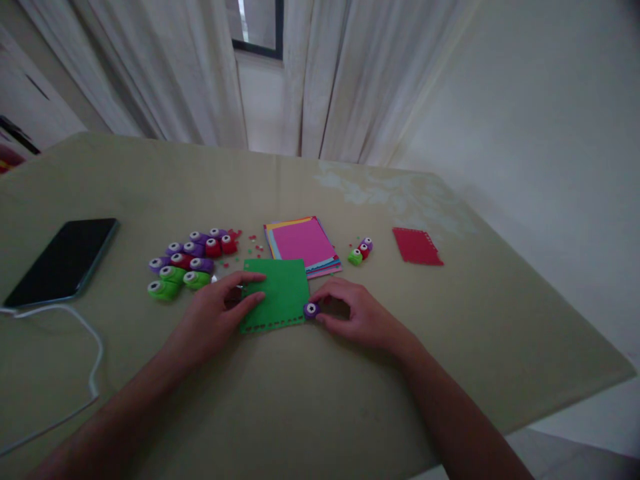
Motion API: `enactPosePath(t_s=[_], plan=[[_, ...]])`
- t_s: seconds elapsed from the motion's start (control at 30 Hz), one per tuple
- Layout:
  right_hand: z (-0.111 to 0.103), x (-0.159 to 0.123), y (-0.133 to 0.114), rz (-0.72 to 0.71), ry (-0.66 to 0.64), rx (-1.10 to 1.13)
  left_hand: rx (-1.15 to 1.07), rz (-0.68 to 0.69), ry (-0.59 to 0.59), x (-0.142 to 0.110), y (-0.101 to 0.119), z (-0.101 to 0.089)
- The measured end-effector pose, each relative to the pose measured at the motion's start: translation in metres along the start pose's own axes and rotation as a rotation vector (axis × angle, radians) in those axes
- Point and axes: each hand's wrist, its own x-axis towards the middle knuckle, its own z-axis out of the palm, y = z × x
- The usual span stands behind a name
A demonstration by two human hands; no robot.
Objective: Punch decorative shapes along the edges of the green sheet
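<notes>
A square green paper sheet [277, 293] lies in front of me, with small shapes punched out along its near edge. My left hand [223, 303] grips the sheet's left side, thumb and forefinger resting on top. Between the thumb and fingers of my right hand [355, 310] is a small purple craft punch [311, 310] with a round white top, set at the sheet's lower right corner. Whether the paper's edge is inside the punch's slot is too small to tell.
Several purple, red and green craft punches [193, 262] cluster at left, with paper bits nearby. A stack of coloured paper [305, 241], a few more punches [361, 251] and a punched red sheet [417, 246] lie beyond. A dark tablet [63, 260] with a white cable [95, 353] is far left.
</notes>
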Motion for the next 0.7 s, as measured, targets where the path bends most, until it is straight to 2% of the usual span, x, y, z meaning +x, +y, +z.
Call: enactPosePath(t_s=[0.13,0.33,0.47,0.7], plan=[[0.002,-0.001,0.000,0.040,0.038,0.043,0.002,-0.004,-0.006,0.000,0.001,0.000],[0.005,0.003,0.001,0.223,0.109,0.161,0.010,0.006,-0.009,0.001,0.001,-0.001],[0.002,0.009,0.000,0.287,0.046,0.209,0.004,0.022,-0.016,0.002,0.001,0.000],[-0.005,0.017,-0.011,0.376,-0.038,0.130,0.010,0.054,0.011,0.002,0.004,0.001]])
